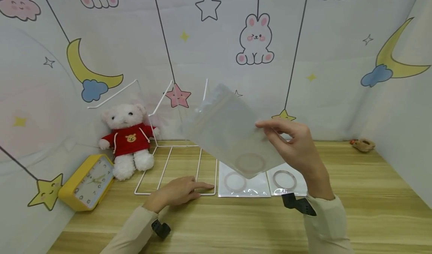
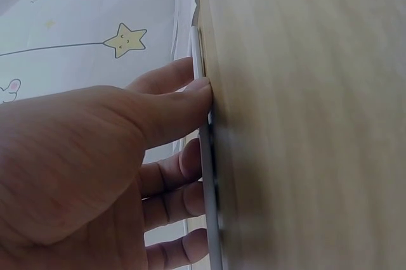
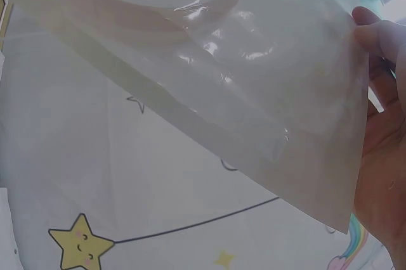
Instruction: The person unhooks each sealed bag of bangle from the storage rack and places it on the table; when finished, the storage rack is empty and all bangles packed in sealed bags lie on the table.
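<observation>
My right hand pinches the edge of a translucent plastic bag and holds it raised and tilted above the table. A pinkish ring shows through the bag in the right wrist view. Low at the front bar of a white wire rack, my left hand has its thumb on the near side and its fingertips on the far side. The same bar runs between thumb and fingers in the left wrist view. Part of the rack is seen behind the bag.
Two flat packets with rings, one left and one right, lie right of the rack. A white teddy bear in a red top sits at the back left, beside a yellow clock. A small brown object lies back right.
</observation>
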`<state>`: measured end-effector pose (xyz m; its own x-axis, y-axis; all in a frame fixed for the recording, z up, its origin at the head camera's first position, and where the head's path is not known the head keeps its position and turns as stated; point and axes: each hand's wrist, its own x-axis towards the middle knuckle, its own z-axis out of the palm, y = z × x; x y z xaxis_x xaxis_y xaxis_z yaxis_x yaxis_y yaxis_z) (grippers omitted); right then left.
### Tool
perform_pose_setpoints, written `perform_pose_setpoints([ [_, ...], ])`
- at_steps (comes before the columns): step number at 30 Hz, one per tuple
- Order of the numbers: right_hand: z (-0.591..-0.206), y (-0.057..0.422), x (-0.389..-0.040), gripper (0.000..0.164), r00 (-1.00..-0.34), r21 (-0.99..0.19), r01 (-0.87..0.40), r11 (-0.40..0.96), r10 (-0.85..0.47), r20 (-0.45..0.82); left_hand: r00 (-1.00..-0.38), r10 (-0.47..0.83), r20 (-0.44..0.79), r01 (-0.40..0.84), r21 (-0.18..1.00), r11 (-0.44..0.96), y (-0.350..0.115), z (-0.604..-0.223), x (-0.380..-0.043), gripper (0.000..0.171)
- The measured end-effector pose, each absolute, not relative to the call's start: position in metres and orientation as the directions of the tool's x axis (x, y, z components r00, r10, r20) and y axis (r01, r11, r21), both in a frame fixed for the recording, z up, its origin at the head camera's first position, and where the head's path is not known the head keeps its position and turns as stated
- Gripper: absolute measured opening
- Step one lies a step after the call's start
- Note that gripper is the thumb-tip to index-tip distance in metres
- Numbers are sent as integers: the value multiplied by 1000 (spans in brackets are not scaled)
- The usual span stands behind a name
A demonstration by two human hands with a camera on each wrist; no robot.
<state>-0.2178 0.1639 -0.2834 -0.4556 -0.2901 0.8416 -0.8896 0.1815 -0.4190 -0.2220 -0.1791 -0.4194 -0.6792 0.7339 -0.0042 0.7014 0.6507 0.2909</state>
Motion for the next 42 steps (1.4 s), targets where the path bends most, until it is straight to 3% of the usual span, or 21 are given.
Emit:
perform_pose_setpoints([
  [7, -279, 169, -217, 29, -450, -416, -892, 174, -264, 853, -681, 732, -3, 701, 285, 653, -178, -421, -225, 43],
  [15, -282, 183, -213, 25, -499, -481, -866, 138, -168, 850, -668, 744, 4, 712, 296, 637, -176, -419, -220, 42],
  [24, -282, 207, -216, 20, -465, -455, -883, 114, -81, 882, -683, 731, 3, 696, 305, 650, -177, -419, -222, 42],
  [32, -289, 243, -219, 22, -531, -523, -829, 197, 9, 847, -679, 734, 8, 701, 305, 645, -178, -422, -223, 41],
  [42, -299, 288, -224, 22, -632, -589, -692, 418, 44, 774, -682, 732, -5, 692, 323, 646, -179, -422, -224, 42],
])
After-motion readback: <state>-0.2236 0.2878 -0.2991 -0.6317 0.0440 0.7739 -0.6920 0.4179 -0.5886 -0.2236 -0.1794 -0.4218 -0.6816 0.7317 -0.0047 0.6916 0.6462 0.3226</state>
